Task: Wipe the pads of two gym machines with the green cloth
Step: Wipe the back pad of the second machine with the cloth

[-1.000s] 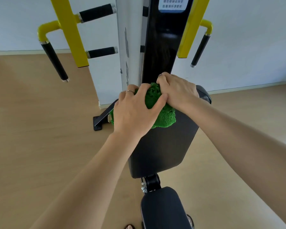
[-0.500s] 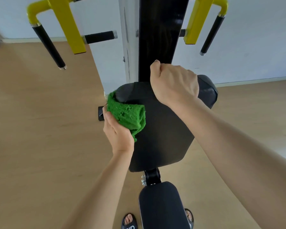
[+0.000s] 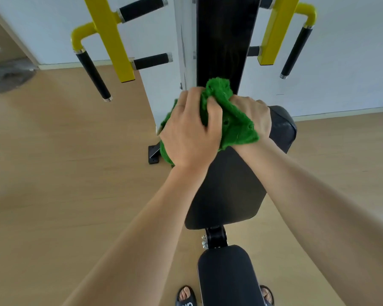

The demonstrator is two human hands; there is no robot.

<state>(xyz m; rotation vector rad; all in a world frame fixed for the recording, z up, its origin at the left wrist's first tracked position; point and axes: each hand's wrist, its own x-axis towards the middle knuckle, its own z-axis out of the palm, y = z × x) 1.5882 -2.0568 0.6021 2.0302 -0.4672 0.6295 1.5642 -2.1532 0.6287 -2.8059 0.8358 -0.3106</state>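
Green cloth [image 3: 231, 120]: bunched, centre of frame, at the top edge of the back pad; held between both hands, one end protruding upward, another portion showing at the left below the left hand.
Left hand [image 3: 190, 133]: fingers curled around the cloth, gripping it; back of hand faces the camera.
Right hand [image 3: 255, 115]: fingers curled into the cloth from the right; fingertips hidden by fabric.
Back pad [image 3: 228, 186]: black, tilted, centre right of frame, below the cloth.
Seat pad [image 3: 228, 277]: black, lower centre, just below the back pad.
Yellow arms [image 3: 113, 38]: upper left and upper right, with black grips.
Floor [image 3: 64, 173]: light wood.
Sandalled foot [image 3: 185, 295]: bottom edge, beside the seat pad.
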